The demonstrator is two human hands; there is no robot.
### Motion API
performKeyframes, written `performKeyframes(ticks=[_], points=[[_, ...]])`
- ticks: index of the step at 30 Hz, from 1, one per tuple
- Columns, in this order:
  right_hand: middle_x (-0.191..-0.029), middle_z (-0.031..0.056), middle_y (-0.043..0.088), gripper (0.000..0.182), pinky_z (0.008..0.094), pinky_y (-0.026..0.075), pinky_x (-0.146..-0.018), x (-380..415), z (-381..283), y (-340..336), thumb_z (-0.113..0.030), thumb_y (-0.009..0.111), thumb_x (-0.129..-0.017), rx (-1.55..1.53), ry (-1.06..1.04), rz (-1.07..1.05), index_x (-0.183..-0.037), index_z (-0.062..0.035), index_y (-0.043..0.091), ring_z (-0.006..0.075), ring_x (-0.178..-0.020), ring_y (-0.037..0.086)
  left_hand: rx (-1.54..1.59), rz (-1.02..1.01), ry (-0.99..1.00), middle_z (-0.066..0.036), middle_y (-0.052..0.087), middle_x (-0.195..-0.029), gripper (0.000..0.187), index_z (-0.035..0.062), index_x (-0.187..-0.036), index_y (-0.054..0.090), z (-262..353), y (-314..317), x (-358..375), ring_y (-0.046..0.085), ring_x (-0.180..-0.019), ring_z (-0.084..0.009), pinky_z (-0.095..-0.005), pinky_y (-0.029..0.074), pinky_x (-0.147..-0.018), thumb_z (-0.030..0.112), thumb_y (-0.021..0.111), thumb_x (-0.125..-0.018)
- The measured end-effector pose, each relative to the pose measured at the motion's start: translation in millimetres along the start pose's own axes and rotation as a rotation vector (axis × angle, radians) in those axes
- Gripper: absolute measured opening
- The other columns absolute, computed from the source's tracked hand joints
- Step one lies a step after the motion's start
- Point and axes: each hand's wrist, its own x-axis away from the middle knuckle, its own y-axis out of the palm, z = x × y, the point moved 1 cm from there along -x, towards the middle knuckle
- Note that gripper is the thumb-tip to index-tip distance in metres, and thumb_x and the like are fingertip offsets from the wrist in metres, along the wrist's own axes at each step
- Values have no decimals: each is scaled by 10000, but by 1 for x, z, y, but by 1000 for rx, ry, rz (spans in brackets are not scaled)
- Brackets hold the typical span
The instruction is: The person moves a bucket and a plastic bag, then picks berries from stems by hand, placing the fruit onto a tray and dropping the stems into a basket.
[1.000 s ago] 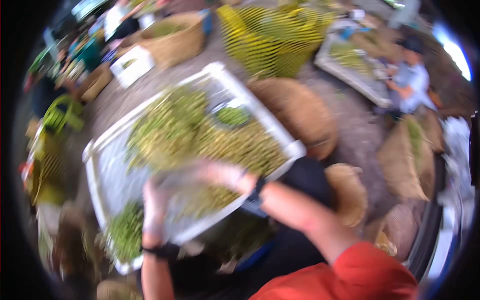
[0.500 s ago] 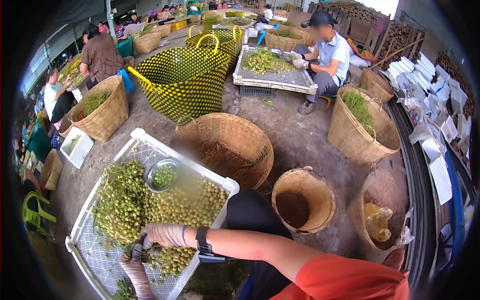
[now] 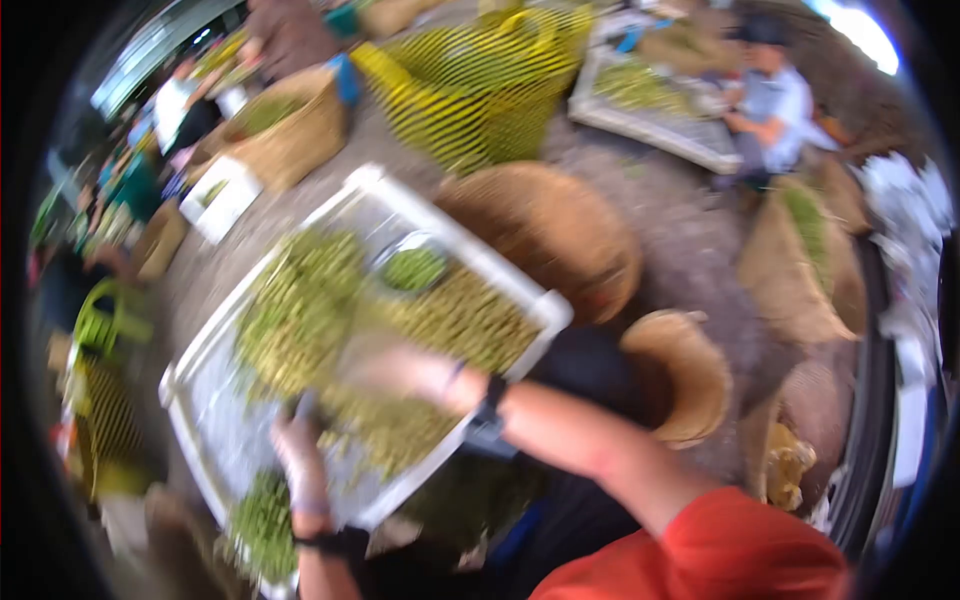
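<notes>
A white mesh tray (image 3: 215, 425) lies before me, holding a heap of small round green-yellow fruits on stems (image 3: 295, 330) at its left and loose fruits (image 3: 465, 325) at its right. A round metal bowl of greener fruits (image 3: 413, 268) sits towards the tray's back. My right hand (image 3: 380, 365), gloved and smeared by motion, is over the fruits in the middle; its fingers cannot be made out. My left hand (image 3: 298, 445), in a pale glove with dark fingertips, is at the heap's near edge, its grip blurred. Green stems (image 3: 265, 525) lie at the tray's near corner.
Beyond the tray stands a large wicker basket (image 3: 560, 215), with a smaller basket (image 3: 695, 380) to its right. A yellow-black woven basket (image 3: 480, 100) is further back. A co-worker (image 3: 775, 105) sits by another tray (image 3: 650, 135). More baskets (image 3: 300, 130) stand at left.
The view has shifted, so the scene sits further right and is blurred. My hands, together at the heap's near edge before, are now apart; the right has moved over the tray's middle.
</notes>
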Motion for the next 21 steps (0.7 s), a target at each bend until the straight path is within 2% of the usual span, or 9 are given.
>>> performKeyframes(ticks=[1, 2, 4, 6, 9, 12, 16, 19, 21], points=[[-961, 79, 611, 263, 287, 477, -730, 0, 6, -4, -99, 641, -769, -90, -92, 34, -1029, -59, 629, 197, -864, 579, -78, 12, 44, -6, 585, -693, 218, -19, -951, 644, 0, -4, 2, 543, -612, -133, -284, 432, -550, 184, 599, -883], [-977, 110, 636, 288, 332, 483, -825, -20, 5, -7, -91, 667, -702, 714, -122, 99, -989, -80, 646, 236, -936, 604, 196, -41, -17, -8, 600, -720, 251, -4, -970, 645, -14, -13, -2, 563, -651, -148, -296, 453, -588, 229, 596, -890], [-986, 139, 642, 334, 374, 490, -827, -31, 17, -5, -146, 690, -694, 1193, -508, 284, -1012, -59, 642, 291, -946, 615, 108, -24, -34, -23, 613, -693, 193, 12, -933, 651, -15, -12, -8, 557, -553, -117, -252, 432, -468, 180, 674, -842], [-979, 145, 645, 357, 385, 494, -822, -25, 8, 15, -224, 724, -712, 891, -241, 26, -1016, -56, 640, 314, -928, 621, 209, -39, -88, -38, 630, -699, 173, 7, -928, 652, -2, -7, 1, 589, -546, -139, -253, 456, -457, 158, 672, -845], [-966, 144, 650, 414, 381, 499, -815, -9, -3, 39, -318, 761, -708, 1027, -173, -141, -1008, -60, 641, 312, -905, 632, 257, -1, -104, -79, 637, -658, 171, -13, -870, 640, -8, -2, -4, 594, -477, -166, -274, 482, -430, 148, 684, -837], [-956, 141, 653, 496, 378, 498, -811, -7, -3, 51, -380, 792, -669, 1266, -119, -166, -1009, -53, 638, 308, -895, 634, 280, -5, -112, -81, 637, -657, 163, -12, -872, 643, -9, 0, -6, 597, -482, -170, -276, 484, -430, 143, 680, -840], [-988, 136, 643, 526, 385, 494, -819, -8, -10, 49, -371, 799, -654, 1200, 10, -137, -1029, -46, 624, 313, -915, 625, 336, 59, -97, -80, 637, -659, 143, -10, -878, 653, -11, -4, -7, 605, -497, -176, -283, 489, -433, 128, 670, -845], [-991, 116, 604, 514, 406, 490, -796, -1, -8, 59, -268, 788, -647, 1351, -356, -113, -1098, -103, 603, 310, -904, 609, 345, 25, -119, -82, 652, -713, 177, -10, -943, 648, -19, -3, -12, 629, -562, -187, -285, 508, -472, 148, 656, -864], [-899, 114, 608, 345, 426, 489, -753, -5, 11, 55, -217, 735, -693, 1338, -497, -87, -1008, -112, 640, 316, -847, 606, 371, 27, -149, -84, 664, -757, 202, -12, -993, 648, -26, 4, -13, 633, -588, -185, -277, 519, -497, 158, 630, -885]])
